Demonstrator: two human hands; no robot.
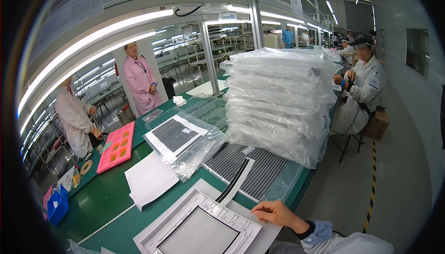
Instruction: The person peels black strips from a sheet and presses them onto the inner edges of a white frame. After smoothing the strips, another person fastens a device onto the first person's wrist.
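Observation:
My right hand (276, 213) comes in from the lower right, its fingers curled together beside the right corner of a white plastic frame (252, 230). Whatever the fingertips pinch, if anything, is too small to make out. A thin black border runs round the frame's inner opening, and the frame lies on a white board (199, 186). Just beyond it, a white backing strip with black adhesive strips (237, 182) reaches from the board over a dark striped panel (266, 166) in clear plastic. My left hand does not show.
A tall stack of plastic-wrapped panels (278, 101) stands beyond the striped panel. Left of it are a bagged striped sheet (176, 135), white paper (150, 180), a pink tray (118, 147) and a blue bin (58, 205). A co-worker (366, 82) sits at the right; others stand across the green bench.

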